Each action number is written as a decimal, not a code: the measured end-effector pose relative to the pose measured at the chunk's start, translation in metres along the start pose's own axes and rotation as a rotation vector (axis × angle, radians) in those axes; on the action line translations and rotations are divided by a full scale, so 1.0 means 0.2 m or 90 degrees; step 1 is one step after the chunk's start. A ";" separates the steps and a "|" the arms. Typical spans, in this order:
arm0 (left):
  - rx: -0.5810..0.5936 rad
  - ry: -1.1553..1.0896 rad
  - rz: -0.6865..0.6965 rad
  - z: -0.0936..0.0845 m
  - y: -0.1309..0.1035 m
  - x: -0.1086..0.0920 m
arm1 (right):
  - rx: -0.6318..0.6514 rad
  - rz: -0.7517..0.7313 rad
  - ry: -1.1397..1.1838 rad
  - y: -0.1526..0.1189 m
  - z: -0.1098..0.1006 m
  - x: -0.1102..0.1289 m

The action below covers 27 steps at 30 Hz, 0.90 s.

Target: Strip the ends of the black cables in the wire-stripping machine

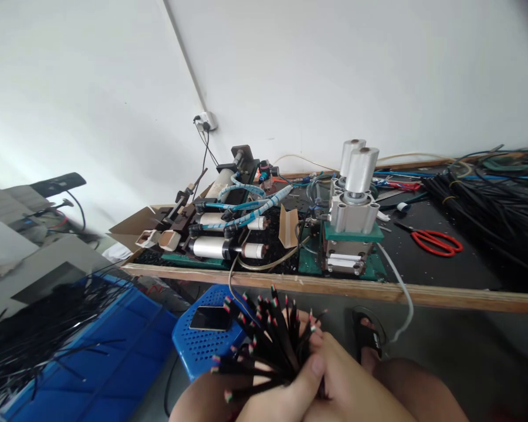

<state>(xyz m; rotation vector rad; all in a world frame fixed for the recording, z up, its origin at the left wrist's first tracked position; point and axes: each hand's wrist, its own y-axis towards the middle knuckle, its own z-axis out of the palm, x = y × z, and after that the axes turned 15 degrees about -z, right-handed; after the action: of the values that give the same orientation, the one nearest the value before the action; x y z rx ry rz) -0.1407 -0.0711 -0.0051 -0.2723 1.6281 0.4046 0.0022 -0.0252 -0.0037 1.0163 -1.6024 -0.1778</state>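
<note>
A thick bundle of black cables sits low in the middle of the view, above my lap. Its ends fan out toward the upper left, showing small red, green and white wire tips. My left hand wraps round the bundle from the near side, thumb on top. Closed on the same bundle from the right is my right hand, its fingertips showing behind the cables. The lower part of the bundle is hidden by both hands.
Along the wooden-edged bench stand a pneumatic press and horizontal cylinders. Red-handled scissors and more black cables lie right. A phone rests on a blue stool; a blue bin with cables is left.
</note>
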 end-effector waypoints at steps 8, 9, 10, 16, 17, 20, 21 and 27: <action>0.119 -0.115 0.060 0.23 0.07 0.00 | 0.185 0.069 -0.210 0.00 -0.21 0.09; 0.114 -0.136 0.049 0.23 0.08 0.01 | 0.192 0.064 -0.248 0.00 -0.22 0.11; 0.119 -0.156 0.040 0.23 0.09 0.02 | 0.180 0.053 -0.276 -0.01 -0.25 0.12; 0.235 -0.152 0.044 0.21 0.07 0.08 | -0.148 -0.037 -0.186 0.01 -0.35 0.14; 0.233 -0.112 0.029 0.21 0.05 0.09 | -0.185 -0.046 -0.157 0.02 -0.34 0.13; 0.137 0.003 -0.081 0.22 -0.01 0.11 | -0.215 -0.059 -0.075 0.05 -0.29 0.12; 0.092 0.017 -0.118 0.24 -0.04 0.12 | -0.217 -0.062 -0.055 0.06 -0.28 0.11; 0.045 -0.065 -0.265 0.33 -0.08 0.17 | -0.277 -0.043 -0.094 0.06 -0.27 0.06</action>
<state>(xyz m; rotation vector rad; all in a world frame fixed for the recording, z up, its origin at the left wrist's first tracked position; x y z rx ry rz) -0.0783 -0.0555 -0.0445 -0.5166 1.4365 0.0417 0.0428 -0.0051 0.0302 0.7302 -1.5701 -0.6312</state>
